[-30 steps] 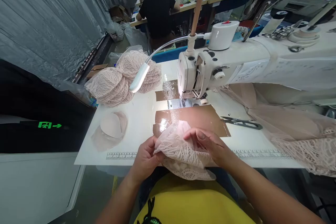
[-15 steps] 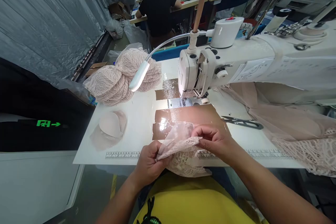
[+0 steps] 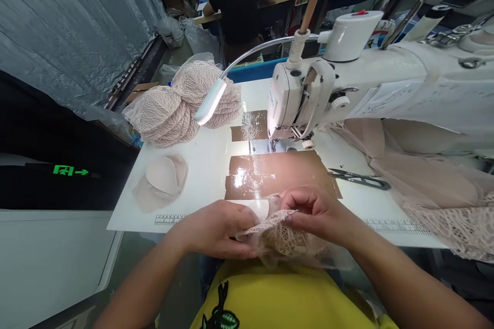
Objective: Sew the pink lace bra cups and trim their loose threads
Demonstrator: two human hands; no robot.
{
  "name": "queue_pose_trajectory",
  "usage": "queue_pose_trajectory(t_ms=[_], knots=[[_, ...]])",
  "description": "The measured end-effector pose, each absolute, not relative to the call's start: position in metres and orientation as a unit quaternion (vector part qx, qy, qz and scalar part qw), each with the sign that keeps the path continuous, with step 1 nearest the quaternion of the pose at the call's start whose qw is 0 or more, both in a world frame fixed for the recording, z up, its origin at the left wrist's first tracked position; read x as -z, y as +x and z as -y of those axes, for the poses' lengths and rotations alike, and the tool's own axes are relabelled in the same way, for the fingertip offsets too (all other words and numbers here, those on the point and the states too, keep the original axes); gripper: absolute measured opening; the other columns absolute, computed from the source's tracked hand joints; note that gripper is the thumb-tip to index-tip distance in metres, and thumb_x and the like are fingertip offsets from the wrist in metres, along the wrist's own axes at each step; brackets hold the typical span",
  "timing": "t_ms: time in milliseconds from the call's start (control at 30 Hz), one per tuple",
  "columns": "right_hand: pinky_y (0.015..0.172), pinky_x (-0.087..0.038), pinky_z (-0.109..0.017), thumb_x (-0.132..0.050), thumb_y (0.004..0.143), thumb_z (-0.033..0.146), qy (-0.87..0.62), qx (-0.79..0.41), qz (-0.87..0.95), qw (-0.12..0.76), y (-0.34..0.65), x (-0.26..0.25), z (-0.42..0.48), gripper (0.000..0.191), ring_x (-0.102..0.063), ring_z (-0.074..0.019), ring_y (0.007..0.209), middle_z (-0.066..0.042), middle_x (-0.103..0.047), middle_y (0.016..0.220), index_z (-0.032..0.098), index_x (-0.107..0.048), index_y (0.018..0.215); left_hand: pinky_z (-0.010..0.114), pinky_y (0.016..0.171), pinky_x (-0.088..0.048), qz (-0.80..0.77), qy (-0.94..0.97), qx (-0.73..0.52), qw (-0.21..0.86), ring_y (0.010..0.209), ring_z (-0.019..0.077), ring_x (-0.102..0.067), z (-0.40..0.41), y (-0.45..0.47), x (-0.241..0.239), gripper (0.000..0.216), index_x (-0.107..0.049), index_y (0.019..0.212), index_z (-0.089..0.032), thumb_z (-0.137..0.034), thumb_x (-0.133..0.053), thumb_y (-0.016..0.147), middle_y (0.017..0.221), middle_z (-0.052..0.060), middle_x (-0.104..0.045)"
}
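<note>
A pale pink lace and mesh piece [image 3: 287,239] hangs over the front edge of the table, between my two hands. My right hand [image 3: 320,213] pinches its upper edge between thumb and fingers. On the other side, my left hand [image 3: 222,229] has its back turned up, with thumb and fingers closed on the piece's left edge. Part of the fabric is hidden beneath my fingers. Just beyond my hands, brown tape [image 3: 278,172] covers the table in front of the sewing machine [image 3: 287,97].
Left on the table lie a smooth cup piece [image 3: 164,177] and stacked lace cups [image 3: 165,115]. Black scissors [image 3: 360,179] rest to the right, beside more lace and mesh fabric [image 3: 428,175]. A lamp [image 3: 210,103] arches over the table. Another person [image 3: 241,5] sits at a bench beyond.
My left hand has moved inward and turned its back up along the fabric's edge. The lace spreads lower toward me. My right hand keeps its pinch, and the view has shifted slightly.
</note>
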State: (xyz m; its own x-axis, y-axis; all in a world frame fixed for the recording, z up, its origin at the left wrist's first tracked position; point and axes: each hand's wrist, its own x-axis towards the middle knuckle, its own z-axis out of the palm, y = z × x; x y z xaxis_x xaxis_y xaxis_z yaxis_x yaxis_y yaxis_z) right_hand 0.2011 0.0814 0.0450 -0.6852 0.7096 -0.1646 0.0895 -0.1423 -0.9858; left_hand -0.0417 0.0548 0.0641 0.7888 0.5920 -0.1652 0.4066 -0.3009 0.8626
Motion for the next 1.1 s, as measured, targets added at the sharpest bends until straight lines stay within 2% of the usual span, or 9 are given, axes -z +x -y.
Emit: queue_pose_trajectory(t_ms=[167,300,367,500,633,733,867,1000,1100], knots=[[0.050,-0.031,-0.022,-0.068,0.076,0.033,-0.267,-0.767,0.526,0.252,0.208,-0.035,-0.081,0.024,-0.043,-0.0091,0.055,0.002,-0.049,0.062,0.016,-0.057,0.063,0.021,0.063,-0.041,-0.388,0.587,-0.284,0.652,0.070,0.0120,-0.054,-0.047,-0.049,-0.044,0.016,-0.055,0.079,-0.014,-0.025,-0.066,0.078,0.080,0.003,-0.059],[0.049,-0.029,-0.023,-0.069,0.075,0.037,-0.272,-0.771,0.482,0.314,0.203,-0.028,-0.080,0.028,-0.042,-0.0093,0.052,0.003,-0.047,0.057,0.017,-0.057,0.060,0.016,0.051,-0.036,-0.374,0.369,-0.416,0.742,0.053,0.0060,-0.046,-0.037,-0.034,-0.025,0.028,-0.051,0.094,-0.018,-0.017,-0.068,0.072,0.066,-0.005,-0.053],[0.048,-0.029,-0.024,-0.070,0.074,0.037,-0.284,-0.761,0.474,0.339,0.199,-0.026,-0.080,0.029,-0.042,-0.0095,0.050,0.003,-0.047,0.055,0.017,-0.057,0.058,0.015,0.049,-0.035,-0.365,0.286,-0.452,0.762,0.050,0.0051,-0.044,-0.035,-0.023,-0.020,0.031,-0.053,0.092,-0.017,-0.011,-0.068,0.066,0.062,-0.005,-0.052],[0.047,-0.031,-0.024,-0.072,0.070,0.040,-0.302,-0.740,0.448,0.401,0.196,-0.028,-0.079,0.030,-0.043,-0.0101,0.049,0.002,-0.049,0.054,0.017,-0.059,0.055,0.019,0.062,-0.044,-0.345,0.182,-0.503,0.771,0.067,0.0105,-0.057,-0.033,-0.013,-0.021,0.026,-0.058,0.090,-0.015,-0.013,-0.067,0.065,0.077,0.001,-0.062],[0.048,-0.033,-0.024,-0.070,0.073,0.037,-0.333,-0.674,0.501,0.429,0.195,-0.032,-0.079,0.029,-0.040,-0.0097,0.051,0.003,-0.047,0.054,0.018,-0.059,0.054,0.028,0.068,-0.048,-0.300,0.176,-0.484,0.803,0.086,0.0218,-0.062,-0.030,-0.011,-0.027,0.051,-0.055,0.116,-0.016,-0.034,-0.063,0.068,0.100,0.009,-0.065],[0.052,-0.037,-0.025,-0.068,0.076,0.034,-0.353,-0.615,0.587,0.390,0.193,-0.032,-0.079,0.024,-0.045,-0.0116,0.056,0.001,-0.051,0.058,0.017,-0.065,0.058,0.028,0.072,-0.048,-0.325,0.239,-0.477,0.781,0.093,0.0229,-0.061,-0.028,-0.006,-0.031,0.055,-0.053,0.122,-0.017,-0.025,-0.065,0.069,0.106,0.009,-0.065],[0.055,-0.042,-0.027,-0.072,0.072,0.036,-0.347,-0.672,0.532,0.381,0.192,-0.027,-0.077,0.021,-0.050,-0.0131,0.057,-0.001,-0.057,0.060,0.018,-0.068,0.061,0.030,0.075,-0.048,-0.365,0.262,-0.483,0.752,0.088,0.0241,-0.063,-0.026,0.000,-0.027,0.045,-0.067,0.100,-0.013,-0.004,-0.062,0.057,0.088,0.007,-0.071],[0.049,-0.042,-0.025,-0.079,0.062,0.037,-0.339,-0.722,0.406,0.446,0.193,-0.028,-0.074,0.026,-0.048,-0.0111,0.050,0.001,-0.054,0.052,0.019,-0.064,0.051,0.029,0.070,-0.050,-0.375,0.180,-0.524,0.743,0.068,0.0183,-0.065,-0.026,-0.003,-0.018,0.017,-0.071,0.073,-0.012,-0.006,-0.066,0.058,0.069,0.004,-0.070],[0.046,-0.043,-0.024,-0.082,0.058,0.038,-0.339,-0.726,0.365,0.474,0.193,-0.031,-0.074,0.025,-0.051,-0.0117,0.050,0.000,-0.059,0.054,0.019,-0.066,0.052,0.030,0.076,-0.051,-0.318,0.115,-0.556,0.759,0.067,0.0164,-0.064,-0.025,-0.008,-0.014,0.007,-0.070,0.069,-0.014,-0.016,-0.067,0.063,0.072,0.002,-0.071]])
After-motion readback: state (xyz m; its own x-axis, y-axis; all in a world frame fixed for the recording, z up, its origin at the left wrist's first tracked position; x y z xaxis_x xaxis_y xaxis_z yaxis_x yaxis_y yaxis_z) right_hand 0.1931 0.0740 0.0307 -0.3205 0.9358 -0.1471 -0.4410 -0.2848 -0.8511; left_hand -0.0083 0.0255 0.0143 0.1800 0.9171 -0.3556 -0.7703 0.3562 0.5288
